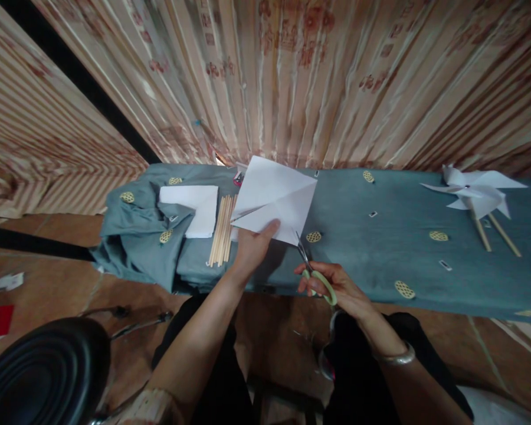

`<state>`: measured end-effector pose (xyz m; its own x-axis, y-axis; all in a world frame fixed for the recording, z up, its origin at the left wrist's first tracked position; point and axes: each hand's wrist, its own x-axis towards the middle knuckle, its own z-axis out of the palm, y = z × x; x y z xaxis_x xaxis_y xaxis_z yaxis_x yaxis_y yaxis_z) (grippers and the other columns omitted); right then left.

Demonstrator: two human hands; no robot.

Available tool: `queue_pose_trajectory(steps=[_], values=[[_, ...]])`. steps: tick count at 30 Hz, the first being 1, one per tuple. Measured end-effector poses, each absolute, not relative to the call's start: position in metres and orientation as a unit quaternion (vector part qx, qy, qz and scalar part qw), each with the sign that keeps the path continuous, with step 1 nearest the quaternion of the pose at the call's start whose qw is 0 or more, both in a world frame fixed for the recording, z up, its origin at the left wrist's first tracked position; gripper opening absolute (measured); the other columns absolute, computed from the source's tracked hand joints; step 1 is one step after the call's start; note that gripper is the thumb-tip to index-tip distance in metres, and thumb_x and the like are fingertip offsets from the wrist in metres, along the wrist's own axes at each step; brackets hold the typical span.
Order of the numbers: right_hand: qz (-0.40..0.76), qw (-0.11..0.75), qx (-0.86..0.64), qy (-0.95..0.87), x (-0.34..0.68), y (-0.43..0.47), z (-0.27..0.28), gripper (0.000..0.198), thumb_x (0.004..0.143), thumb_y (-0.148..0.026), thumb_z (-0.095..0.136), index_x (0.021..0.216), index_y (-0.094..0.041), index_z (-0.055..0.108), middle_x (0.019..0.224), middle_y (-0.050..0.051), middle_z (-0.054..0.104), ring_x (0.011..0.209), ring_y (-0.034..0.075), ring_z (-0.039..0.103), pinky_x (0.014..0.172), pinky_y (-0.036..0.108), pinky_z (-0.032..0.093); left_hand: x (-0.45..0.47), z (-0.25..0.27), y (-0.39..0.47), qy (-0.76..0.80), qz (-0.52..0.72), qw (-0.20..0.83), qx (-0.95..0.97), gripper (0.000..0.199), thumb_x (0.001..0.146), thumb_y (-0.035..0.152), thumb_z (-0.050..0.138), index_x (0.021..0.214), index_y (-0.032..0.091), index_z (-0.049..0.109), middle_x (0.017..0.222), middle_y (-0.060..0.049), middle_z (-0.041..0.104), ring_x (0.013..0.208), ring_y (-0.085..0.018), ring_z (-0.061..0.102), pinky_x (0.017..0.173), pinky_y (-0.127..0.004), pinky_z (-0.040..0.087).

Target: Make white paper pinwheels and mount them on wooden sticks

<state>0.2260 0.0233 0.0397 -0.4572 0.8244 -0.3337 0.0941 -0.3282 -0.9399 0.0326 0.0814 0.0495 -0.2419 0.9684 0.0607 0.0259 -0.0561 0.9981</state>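
My left hand (253, 245) grips a square white sheet of paper (277, 189) by its near edge, thumb on top. Creases cross the sheet, and a slit runs inward from its left corner. In my right hand (336, 283) is a pair of scissors (323, 286) with light green handles. Their blades point up at the sheet's near right corner; whether they touch the paper I cannot tell. Left of the sheet lie a bundle of thin wooden sticks (222, 230) and a stack of white paper (201, 203), partly covered by a cloth fold.
White paper pinwheels (480, 189) on wooden sticks lie at the right of the narrow table with its green cloth (358, 236). A curtain (292, 88) hangs behind. A round black stool (44, 372) stands at lower left. A small pink item (238, 179) sits behind the sticks.
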Motion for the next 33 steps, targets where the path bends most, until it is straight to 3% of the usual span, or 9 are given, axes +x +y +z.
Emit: queue_pose_trajectory(steps=[9,19,33], values=[[0.68,0.255,-0.453,-0.518,0.221,0.027,0.042,0.056,0.066,-0.059,0.075,0.097,-0.013,0.069,0.07,0.005,0.067,0.058,0.013,0.055,0.056,0.027,0.046,0.034,0.038,0.086,0.522,0.597,0.417,0.444,0.048,0.069,0.036,0.075,0.111,0.015,0.062,0.11,-0.012,0.071,0.101,-0.025,0.067,0.094,-0.04,0.052],[0.683,0.248,-0.464,-0.506,0.218,0.028,0.047,0.057,0.062,-0.062,0.075,0.092,-0.015,0.068,0.069,0.003,0.064,0.057,0.012,0.054,0.056,0.026,0.046,0.037,0.042,0.083,0.514,0.594,0.434,0.441,0.034,0.07,0.029,0.073,0.1,0.016,0.066,0.101,-0.011,0.073,0.095,-0.025,0.068,0.089,-0.04,0.054],[0.679,0.249,-0.464,-0.511,0.218,0.028,0.046,0.057,0.064,-0.06,0.075,0.096,-0.013,0.066,0.069,0.004,0.066,0.058,0.013,0.055,0.057,0.027,0.046,0.037,0.043,0.081,0.513,0.583,0.439,0.451,0.031,0.07,0.029,0.072,0.097,0.015,0.064,0.1,-0.011,0.072,0.095,-0.024,0.068,0.091,-0.04,0.053]])
